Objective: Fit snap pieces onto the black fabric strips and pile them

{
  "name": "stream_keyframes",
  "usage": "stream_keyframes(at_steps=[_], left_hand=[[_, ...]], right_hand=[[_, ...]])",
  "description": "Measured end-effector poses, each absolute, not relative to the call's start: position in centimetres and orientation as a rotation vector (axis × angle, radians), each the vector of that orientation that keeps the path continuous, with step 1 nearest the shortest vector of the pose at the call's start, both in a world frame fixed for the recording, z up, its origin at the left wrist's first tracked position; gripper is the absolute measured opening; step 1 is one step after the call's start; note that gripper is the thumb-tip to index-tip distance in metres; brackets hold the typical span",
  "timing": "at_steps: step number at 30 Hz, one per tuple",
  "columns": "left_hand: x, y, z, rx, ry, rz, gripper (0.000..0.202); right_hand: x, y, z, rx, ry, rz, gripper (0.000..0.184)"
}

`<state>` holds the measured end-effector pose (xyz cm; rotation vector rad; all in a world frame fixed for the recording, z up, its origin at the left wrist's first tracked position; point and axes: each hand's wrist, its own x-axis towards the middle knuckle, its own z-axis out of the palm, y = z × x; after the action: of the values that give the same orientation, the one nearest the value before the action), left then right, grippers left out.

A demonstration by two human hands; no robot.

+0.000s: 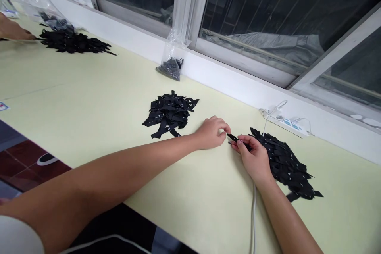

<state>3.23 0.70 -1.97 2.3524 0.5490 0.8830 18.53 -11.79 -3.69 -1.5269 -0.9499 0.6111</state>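
Note:
My right hand (pixel 253 156) pinches a small black fabric label (pixel 235 139) just above the pale yellow table (pixel 89 99). My left hand (pixel 212 131) is curled beside it, its fingertips meeting at the label's left end. Right of my right hand lies a flat heap of black labels (pixel 285 164) with small white marks. A second heap of black labels (pixel 170 113) lies to the left of my left hand, a short way off.
A clear plastic bag (pixel 172 57) with dark pieces leans on the window sill. A white power strip (pixel 287 122) and a white cable (pixel 253 218) lie near my right arm. Far left, another person's hand (pixel 13 29) rests by a third black heap (pixel 71 41).

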Motion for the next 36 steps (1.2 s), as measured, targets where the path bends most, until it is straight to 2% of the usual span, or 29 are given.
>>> stream_keyframes(at_steps=[3,8,18,22,27,36], left_hand=[[3.2,0.3,-1.7,2.471,0.491,0.754,0.015],[3.3,0.0,-1.6,2.591,0.450,0.598,0.017],[3.4,0.1,-1.7,2.615,0.497,0.544,0.018],[3.5,0.1,-1.8,2.598,0.493,0.621,0.018],[3.4,0.3,-1.6,2.296,0.519,0.845,0.014],[3.4,0.1,-1.6,2.169,0.423,0.848,0.007]], right_hand=[[18.5,-11.8,-3.6,-1.498,-0.900,0.646,0.047],[18.3,-12.0,-3.3,-1.490,-0.840,0.691,0.048],[17.7,-12.1,-2.7,-1.431,-0.754,0.784,0.048],[17.7,-12.2,-2.6,-1.437,-0.748,0.780,0.051],[17.8,-12.3,-2.3,-1.453,-0.716,0.786,0.049],[18.4,-12.4,-2.3,-1.423,-0.674,0.857,0.039]])
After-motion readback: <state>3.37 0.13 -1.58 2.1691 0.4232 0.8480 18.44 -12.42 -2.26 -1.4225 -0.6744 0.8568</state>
